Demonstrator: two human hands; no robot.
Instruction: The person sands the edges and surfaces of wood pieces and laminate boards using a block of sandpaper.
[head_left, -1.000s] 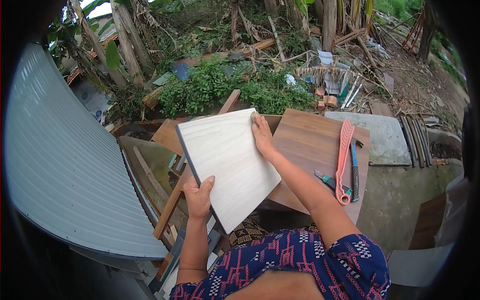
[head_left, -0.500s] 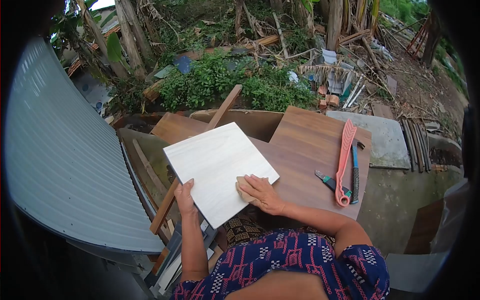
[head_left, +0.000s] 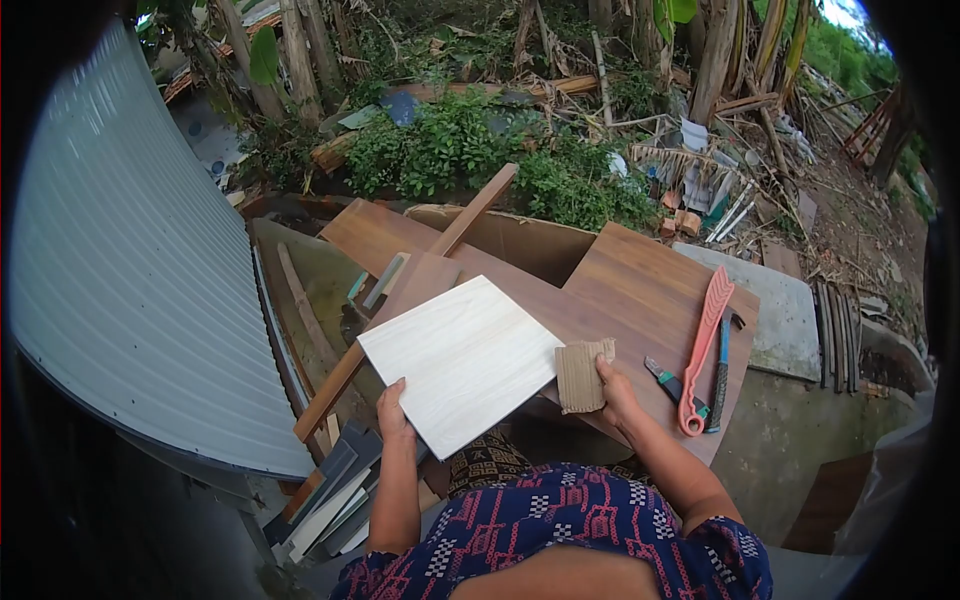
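A pale, wood-grained square board (head_left: 462, 362) is tilted in front of me, with my left hand (head_left: 395, 412) gripping its lower left edge. My right hand (head_left: 618, 392) pinches a piece of brown sandpaper-like or corrugated sheet (head_left: 580, 378) by its right side; the exact material is hard to tell. That sheet stands at the board's right corner, its face toward me. Beneath and beyond the board lie brown wooden panels (head_left: 640, 290). On them, right of my right hand, rest a pink plastic-looking tool (head_left: 706, 345), a blue-handled hammer (head_left: 722, 375) and a green-and-black utility knife (head_left: 668, 380).
A corrugated metal sheet (head_left: 150, 270) curves along my left. A wooden bar (head_left: 475, 210) slants behind the board. Offcut strips (head_left: 335, 495) are piled at lower left. A concrete slab (head_left: 785, 325) lies to the right, and green plants (head_left: 440, 150) grow beyond the panels.
My right hand has come off the board's face and moved right, turning the brown sheet toward me. The board has shifted slightly lower in view, still in my left hand.
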